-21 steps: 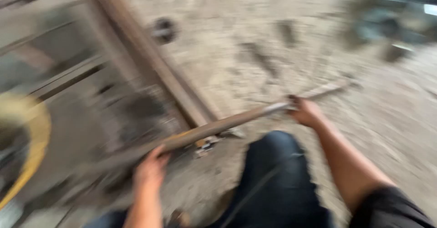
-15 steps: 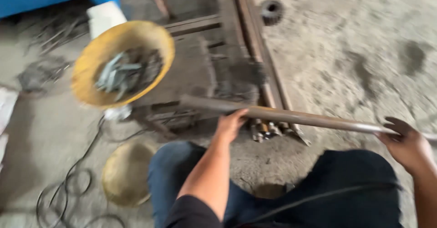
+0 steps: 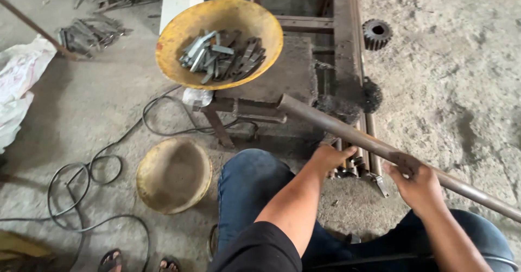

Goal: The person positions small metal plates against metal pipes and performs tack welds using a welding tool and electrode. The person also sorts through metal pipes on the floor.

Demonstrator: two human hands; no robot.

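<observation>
Two hands are meeting on a long rusty metal pipe (image 3: pixel 347 133) that is running diagonally from the centre of the frame down to the lower right edge. The right hand (image 3: pixel 417 184), in the lower right, is wrapping closed around the pipe from below. The left hand (image 3: pixel 329 157), just left of it near the centre, is reaching to the pipe's underside with fingers curled; whether it is fully gripping cannot be told. The pipe's open end is pointing up and left, sitting just beside a dark steel frame (image 3: pixel 345 44) lying on the concrete floor (image 3: pixel 450 87).

Above the pipe's end, in the upper middle, a yellow bowl (image 3: pixel 217 19) is resting on a small stand and holding a heap of short grey metal pieces (image 3: pixel 220 57). A second, empty and dirty yellow bowl (image 3: pixel 173 175) is lying on the floor at the lower left of centre, just beside the person's blue-jeaned knee (image 3: pixel 247 185). Black cables (image 3: pixel 89 166) are looping across the floor at the left. A dark gear (image 3: pixel 376 33) is lying in the upper right, and a white sack (image 3: pixel 19 82) is showing at the left edge.
</observation>
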